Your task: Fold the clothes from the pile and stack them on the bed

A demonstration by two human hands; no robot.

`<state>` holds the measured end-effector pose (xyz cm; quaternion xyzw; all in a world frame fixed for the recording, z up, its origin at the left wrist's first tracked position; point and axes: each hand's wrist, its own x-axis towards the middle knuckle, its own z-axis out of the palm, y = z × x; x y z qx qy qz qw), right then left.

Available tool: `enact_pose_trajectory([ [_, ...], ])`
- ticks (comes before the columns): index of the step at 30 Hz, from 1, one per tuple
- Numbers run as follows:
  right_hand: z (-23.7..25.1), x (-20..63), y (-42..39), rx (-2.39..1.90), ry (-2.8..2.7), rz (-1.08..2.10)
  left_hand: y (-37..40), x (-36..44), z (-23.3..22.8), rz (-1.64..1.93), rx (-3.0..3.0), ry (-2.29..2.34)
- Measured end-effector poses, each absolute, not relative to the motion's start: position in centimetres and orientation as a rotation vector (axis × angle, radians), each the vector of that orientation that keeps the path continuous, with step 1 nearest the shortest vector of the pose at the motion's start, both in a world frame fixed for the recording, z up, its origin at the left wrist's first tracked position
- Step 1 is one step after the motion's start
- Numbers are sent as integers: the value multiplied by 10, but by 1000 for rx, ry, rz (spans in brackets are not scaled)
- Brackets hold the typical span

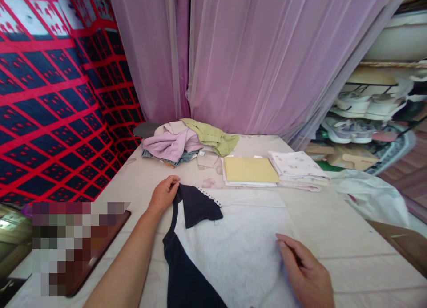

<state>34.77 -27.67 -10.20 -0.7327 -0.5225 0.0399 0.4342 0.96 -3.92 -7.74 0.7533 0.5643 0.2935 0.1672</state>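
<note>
A light grey shirt (247, 237) with dark navy parts lies spread on the bed sheet in front of me. Its short navy sleeve (200, 205) is folded inward over the grey body, and a dotted trim runs along the sleeve's edge. At the upper left corner, my left hand (164, 194) pinches the navy fabric between thumb and fingers. Lower on the other side, my right hand (305, 268) has thumb and forefinger tips together at the grey cloth near its right edge. The near end of the shirt runs out of view.
Behind the shirt lie a folded yellow cloth (251, 170), a folded white patterned cloth (296, 165) and a heap of lilac and green clothes (173, 143). A brown-edged, partly blurred object (100, 248) is at left. Shoes (350, 130) stand on a rack at right.
</note>
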Motion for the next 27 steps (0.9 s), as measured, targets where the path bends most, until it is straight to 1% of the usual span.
enact_pose_trajectory([
  [8,-93,344,-271,-1803,-1361,140,-36,8,-78,797,2305,1665],
  [14,-89,338,-268,-1849,-1365,153,-46,17,-59,674,2405,1605],
  [16,-88,337,-268,-1851,-1370,157,-61,27,-59,526,2522,1506],
  [18,-88,337,-267,-1854,-1370,157,-76,37,-63,306,2574,1474],
  [21,-88,338,-266,-1857,-1396,173,-92,46,-72,179,2553,1548],
  [24,-86,337,-266,-1852,-1403,168,-95,47,-74,237,2481,1593],
  [27,-83,335,-267,-1850,-1401,156,-93,41,-73,505,2316,1585],
])
